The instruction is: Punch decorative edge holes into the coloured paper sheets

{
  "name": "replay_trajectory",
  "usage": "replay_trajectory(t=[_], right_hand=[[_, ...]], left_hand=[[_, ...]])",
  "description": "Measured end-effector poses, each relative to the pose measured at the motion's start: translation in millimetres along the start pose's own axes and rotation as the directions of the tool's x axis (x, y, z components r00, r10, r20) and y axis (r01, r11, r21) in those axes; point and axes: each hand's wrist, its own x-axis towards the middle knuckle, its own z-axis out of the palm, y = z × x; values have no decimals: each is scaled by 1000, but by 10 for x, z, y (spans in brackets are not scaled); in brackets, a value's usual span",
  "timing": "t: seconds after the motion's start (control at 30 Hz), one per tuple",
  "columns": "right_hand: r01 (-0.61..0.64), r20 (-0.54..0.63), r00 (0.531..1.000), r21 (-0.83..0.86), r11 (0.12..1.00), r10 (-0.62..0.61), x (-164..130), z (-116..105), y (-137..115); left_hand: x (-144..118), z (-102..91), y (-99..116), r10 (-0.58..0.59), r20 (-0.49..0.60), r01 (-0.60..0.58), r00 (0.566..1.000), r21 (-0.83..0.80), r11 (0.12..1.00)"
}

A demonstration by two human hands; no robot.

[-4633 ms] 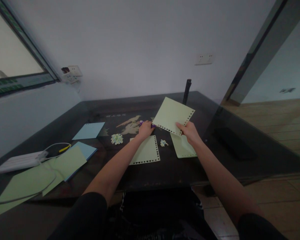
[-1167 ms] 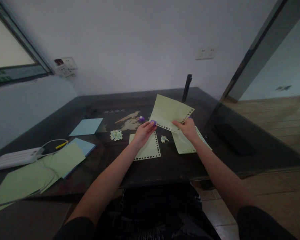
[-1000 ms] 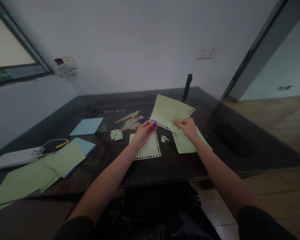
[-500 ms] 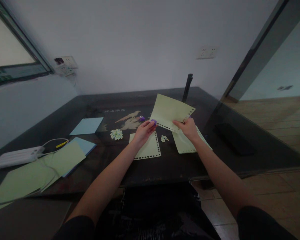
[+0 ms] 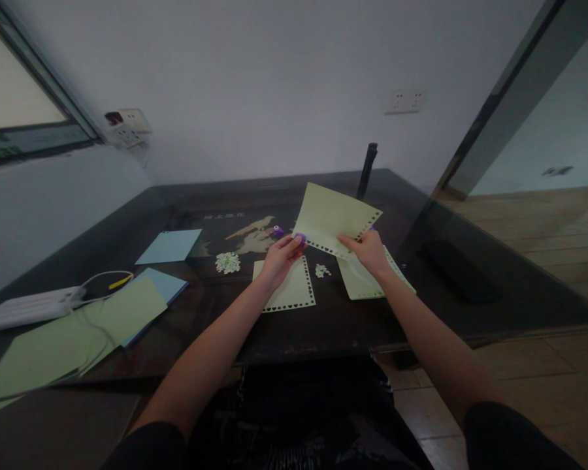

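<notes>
My left hand [image 5: 281, 256] is closed on a small purple craft punch [image 5: 300, 239] at the lower left corner of a pale green paper sheet [image 5: 336, 212]. My right hand [image 5: 370, 251] pinches that sheet near its lower right corner, and a bit of purple shows behind its fingers. The raised sheet is tilted, with small dark-looking holes along its lower and right edges. Below my left hand lies another pale green sheet [image 5: 291, 294] with heart-shaped holes along two edges. A stack of similar punched sheets [image 5: 365, 284] lies under my right hand. A second purple punch [image 5: 277, 231] rests behind my left hand.
Two piles of paper cut-outs, a larger one [image 5: 228, 262] and a smaller one [image 5: 322, 270], lie on the dark table [image 5: 323, 333]. Blue paper [image 5: 170, 246], green sheets [image 5: 68, 346] and a white power strip [image 5: 29, 308] are at the left. A black upright object [image 5: 367, 171] stands behind.
Almost nothing differs. Both hands, the sheet and the purple punch keep their places, with only a very slight shift of the whole view.
</notes>
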Motion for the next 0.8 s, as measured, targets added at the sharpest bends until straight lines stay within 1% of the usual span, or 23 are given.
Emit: replay_trajectory(t=[0.2,0.3,0.63,0.8], right_hand=[[-13,-3,1000,-15,1000,13,-9,-3,-31],[0,-7,1000,-29,1000,0,-8,-3,-40],[-10,5,1000,-6,1000,10,-5,15,17],[-4,4,1000,-33,999,4,-17,13,-26]], left_hand=[[-33,28,22,38,-14,-37,999,32,999],[-43,39,27,50,-14,-50,999,44,998],[-57,28,20,84,-5,-84,996,74,994],[-56,33,6,118,-2,-118,993,91,989]])
